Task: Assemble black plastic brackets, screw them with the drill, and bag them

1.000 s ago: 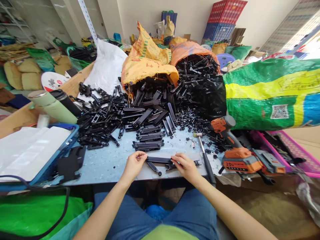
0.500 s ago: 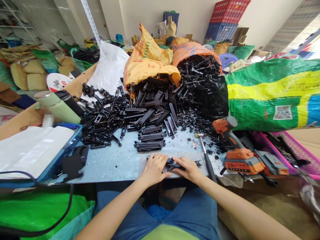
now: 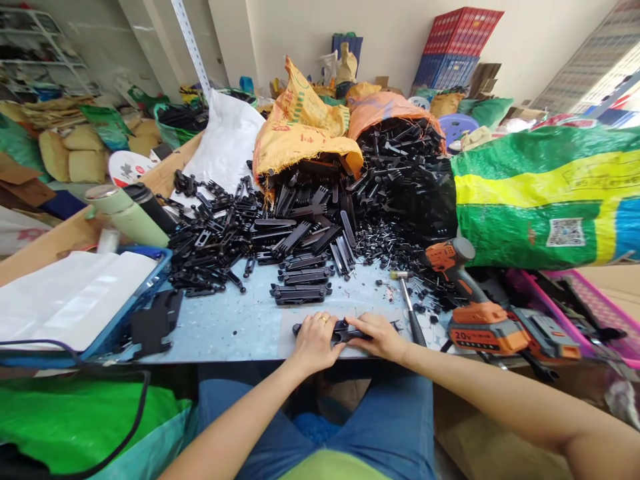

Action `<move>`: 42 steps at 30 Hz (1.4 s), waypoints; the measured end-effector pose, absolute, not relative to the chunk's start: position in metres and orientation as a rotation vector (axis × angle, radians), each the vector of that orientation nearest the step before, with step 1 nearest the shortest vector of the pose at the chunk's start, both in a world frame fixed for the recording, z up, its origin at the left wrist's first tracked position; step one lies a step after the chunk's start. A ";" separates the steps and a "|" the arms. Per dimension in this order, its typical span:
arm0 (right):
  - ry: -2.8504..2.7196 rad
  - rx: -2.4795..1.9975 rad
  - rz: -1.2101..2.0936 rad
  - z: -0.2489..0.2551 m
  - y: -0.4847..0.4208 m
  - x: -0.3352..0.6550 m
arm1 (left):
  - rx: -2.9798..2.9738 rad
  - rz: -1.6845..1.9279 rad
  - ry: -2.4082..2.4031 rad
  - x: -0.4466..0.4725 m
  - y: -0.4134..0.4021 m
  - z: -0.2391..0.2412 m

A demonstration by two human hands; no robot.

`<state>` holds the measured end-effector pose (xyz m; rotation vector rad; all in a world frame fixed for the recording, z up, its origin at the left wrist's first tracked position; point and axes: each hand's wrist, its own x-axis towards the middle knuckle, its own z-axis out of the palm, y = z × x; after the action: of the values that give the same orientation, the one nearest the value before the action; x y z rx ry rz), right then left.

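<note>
At the table's front edge, my left hand [image 3: 316,343] and my right hand [image 3: 377,335] are both closed around one long black plastic bracket arm [image 3: 343,331]. The part lies crosswise on a pale mat, its middle between my thumbs and its ends sticking out past my fingers. Just beyond it, several similar black arms [image 3: 301,293] are stacked in rows. To the right of my right hand lies a hammer [image 3: 411,310] with a dark handle. An orange cordless drill [image 3: 475,313] rests farther right.
Heaps of black plastic parts [image 3: 215,233] spill from a yellow sack [image 3: 305,147] and an orange sack [image 3: 390,110]. Loose screws [image 3: 385,240] lie near the hammer. A blue tray [image 3: 163,263] and a green bottle [image 3: 127,217] stand left, a pink basket [image 3: 545,300] right.
The view has shifted slightly. My left hand has moved a little on the bracket arm, showing more of its left end; both hands still grip it.
</note>
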<state>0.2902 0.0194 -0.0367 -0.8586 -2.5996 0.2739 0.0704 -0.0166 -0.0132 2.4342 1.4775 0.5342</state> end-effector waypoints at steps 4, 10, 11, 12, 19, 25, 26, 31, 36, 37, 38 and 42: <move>-2.778 -0.688 0.213 -0.032 0.027 0.293 | 2.497 0.490 1.413 0.065 -0.016 -0.010; -2.691 -1.053 0.059 -0.014 0.026 0.293 | 2.637 0.390 1.414 0.050 -0.010 -0.002; -2.662 -1.072 0.109 -0.006 0.023 0.292 | 2.607 0.407 1.436 0.047 -0.010 0.002; -2.642 -1.038 0.210 0.004 0.019 0.291 | 2.564 0.458 1.426 0.045 -0.013 0.009; -2.147 -0.590 1.147 0.056 -0.037 0.241 | 1.962 1.176 0.906 0.060 -0.069 0.069; -1.660 -0.964 0.780 -0.001 -0.022 0.162 | 2.025 1.449 1.159 0.065 -0.070 0.030; -1.708 -0.957 0.741 -0.007 -0.003 0.160 | 2.158 1.378 1.226 0.058 -0.060 0.020; -2.289 -1.088 0.267 0.003 0.123 0.177 | 2.598 0.754 1.581 0.026 -0.005 -0.015; -2.698 -1.211 0.097 0.021 0.210 0.152 | 2.723 0.496 1.658 0.030 0.013 -0.028; -2.754 -1.220 0.101 0.020 0.219 0.140 | 2.723 0.491 1.674 0.031 0.013 -0.030; -2.812 -1.238 0.107 0.019 0.227 0.129 | 2.722 0.494 1.677 0.031 0.013 -0.031; -3.026 -1.336 0.150 0.015 0.246 0.094 | 2.738 0.546 1.627 0.027 0.009 -0.031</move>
<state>0.0939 0.2464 0.0148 -1.3364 -3.0261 0.1500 0.0267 0.0093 -0.0310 2.7378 1.6273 0.5458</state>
